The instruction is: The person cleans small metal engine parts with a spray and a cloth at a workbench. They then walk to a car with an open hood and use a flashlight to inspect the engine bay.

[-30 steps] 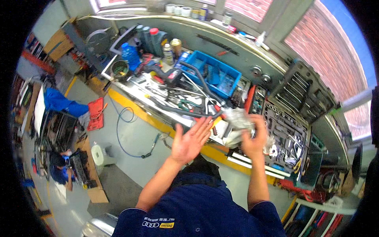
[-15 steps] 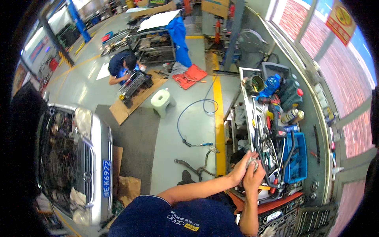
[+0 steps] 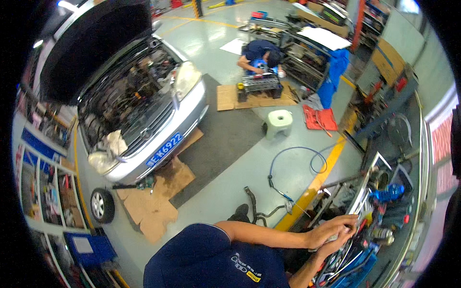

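Observation:
My left hand [image 3: 328, 231] and my right hand [image 3: 332, 246] are closed together around a small greyish-white crumpled rag [image 3: 331, 238]. Most of the rag is hidden by my fingers. Both hands are above the near edge of a cluttered workbench at the right. Beneath and beyond them lie hand tools and black hoses. A blue bin [image 3: 360, 265] sits among these, with a blue bottle [image 3: 389, 192] farther back.
A silver car [image 3: 192, 115] with its hood raised stands at the left, near a loose wheel [image 3: 102, 205]. A co-worker [image 3: 259, 53] bends over an engine part [image 3: 261, 84] on cardboard. A pale green stool [image 3: 279, 120], a blue air hose [image 3: 288, 150] and bent pipes [image 3: 252, 201] are on the floor.
The view has swung left, bringing in more of the car, the wheel and the shelves. My hands stay together around the rag, and the left fingers now reach over the right hand.

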The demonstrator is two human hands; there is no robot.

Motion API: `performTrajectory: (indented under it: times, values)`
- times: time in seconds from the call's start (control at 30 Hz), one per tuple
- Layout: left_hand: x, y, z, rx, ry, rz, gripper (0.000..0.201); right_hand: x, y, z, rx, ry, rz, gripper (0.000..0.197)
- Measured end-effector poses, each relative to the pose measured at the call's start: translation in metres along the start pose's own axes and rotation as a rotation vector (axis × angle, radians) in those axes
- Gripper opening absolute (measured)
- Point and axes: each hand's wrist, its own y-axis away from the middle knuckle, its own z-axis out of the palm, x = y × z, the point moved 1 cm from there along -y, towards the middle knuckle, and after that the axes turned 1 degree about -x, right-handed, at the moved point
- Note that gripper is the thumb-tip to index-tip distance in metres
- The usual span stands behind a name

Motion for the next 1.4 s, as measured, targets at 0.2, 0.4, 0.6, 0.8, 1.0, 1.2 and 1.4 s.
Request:
performTrajectory:
  times: [0.2, 0.4, 0.6, 0.8, 1.0, 1.2, 1.4]
  values:
    - [0.079, 0.021, -0.034, 0.178, -0.506, 0.230, 0.038, -0.024, -0.047, 0.094, -0.241, -0.925, 0.443, 0.084]
    - [0.145, 0.070, -0.118, 0.286, -0.821, 0.361, 0.018, -0.060, 0.038, 0.184, -0.876, -0.999, 0.580, 0.097]
    - [0.157, 0.143, -0.175, 0.377, -1.277, 0.292, 0.028, -0.037, 0.116, 0.186, -0.951, -1.181, 0.892, 0.099]
    - [0.181, 0.211, -0.207, 0.806, -1.215, 0.122, 0.023, -0.078, 0.166, 0.164, -1.205, -0.937, 0.764, 0.101]
    - [0.184, 0.295, -0.146, 1.028, -1.128, -0.205, 0.040, -0.060, 0.188, 0.139, -1.205, -0.581, 0.446, 0.088]
    - [0.179, 0.344, -0.073, 0.808, -0.823, -0.406, 0.065, -0.046, 0.261, 0.110, -1.188, -0.443, 0.362, 0.068]
    - [0.136, 0.333, -0.030, 0.293, -1.002, -0.323, 0.078, -0.027, 0.280, 0.054, -0.766, -0.398, 0.440, 0.050]
